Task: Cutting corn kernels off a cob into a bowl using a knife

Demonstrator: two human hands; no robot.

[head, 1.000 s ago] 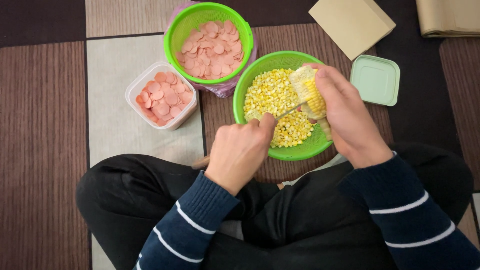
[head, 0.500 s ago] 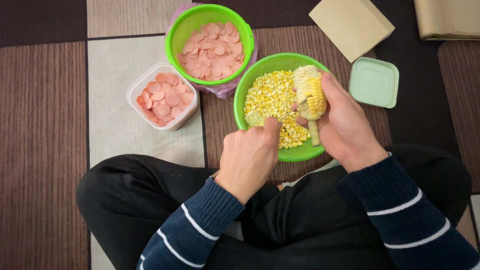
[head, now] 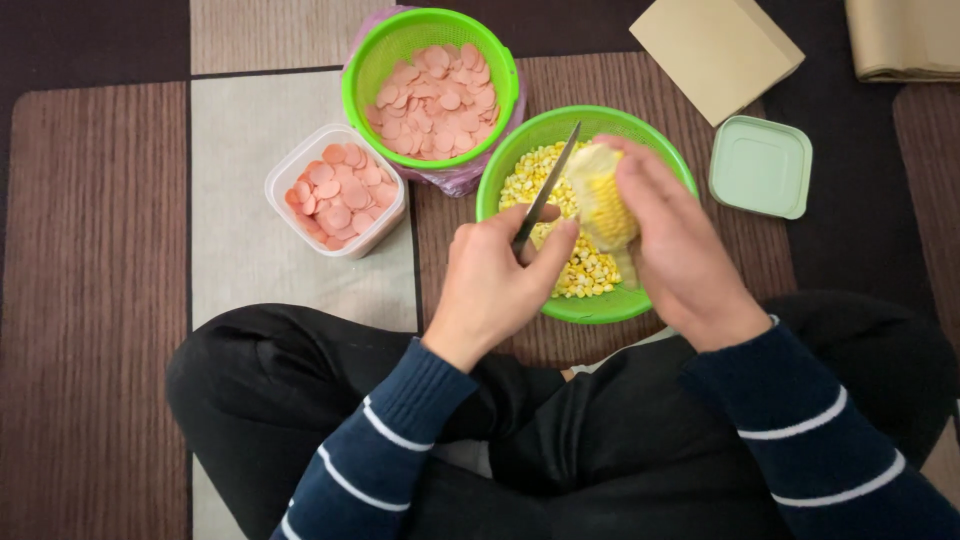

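Corn cob [head: 603, 200], pale yellow and partly stripped, sits centre-right of the frame over the green bowl [head: 655, 300] of kernels, clasped in the right hand [head: 672, 245]. Left hand [head: 495, 280] grips a knife [head: 547, 190], its blade against the cob; a slip could likely nick the right fingers.

Home floor: patchwork rug [head: 250, 240], food bowls [head: 500, 180].
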